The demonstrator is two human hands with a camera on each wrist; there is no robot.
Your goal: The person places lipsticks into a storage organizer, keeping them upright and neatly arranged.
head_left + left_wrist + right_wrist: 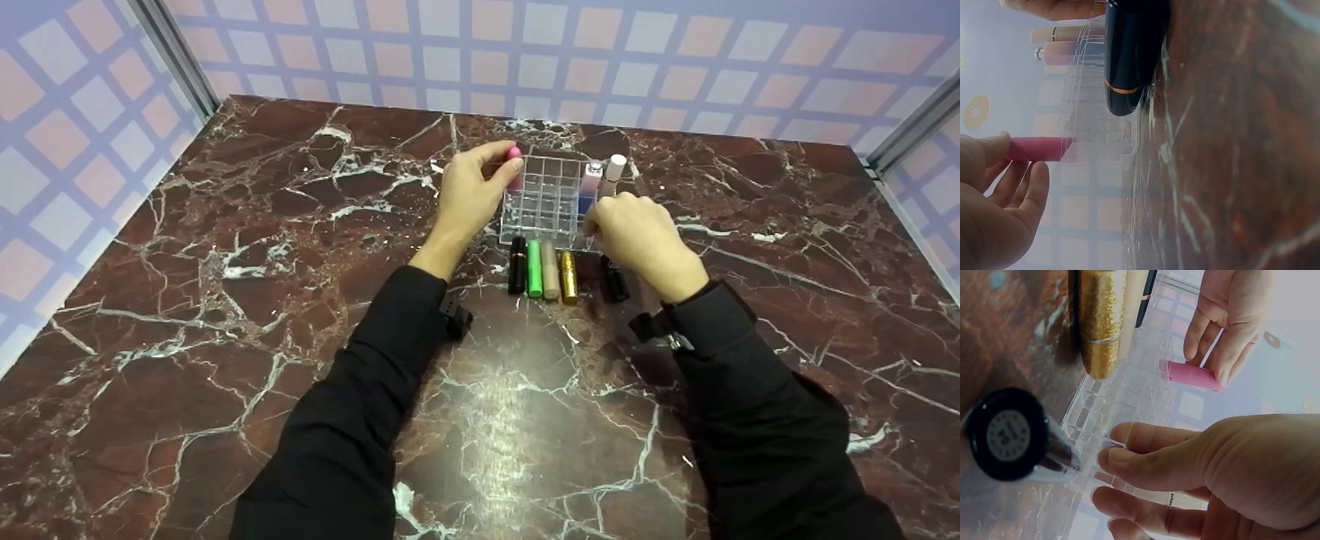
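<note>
My left hand (469, 191) pinches the upper end of a pink lipstick tube (1039, 148) between thumb and fingers. The tube's lower end sits upright in the far left corner of a clear compartment organizer (541, 196). At the organizer's near right corner, my right hand (645, 234) holds its clear wall with thumb and fingers, seen in the right wrist view. A tube with a pink top and blue base (592, 180) and a white-capped tube (616, 166) stand upright in the organizer's right column.
In front of the organizer lie a black tube (517, 266), a green tube (534, 268), a beige tube (550, 271) and a gold glitter lipstick (569, 277). A black-ended tube (615, 280) lies below the right hand. Marbled table (225, 337) surrounds them; checkered panels (450, 52) stand behind.
</note>
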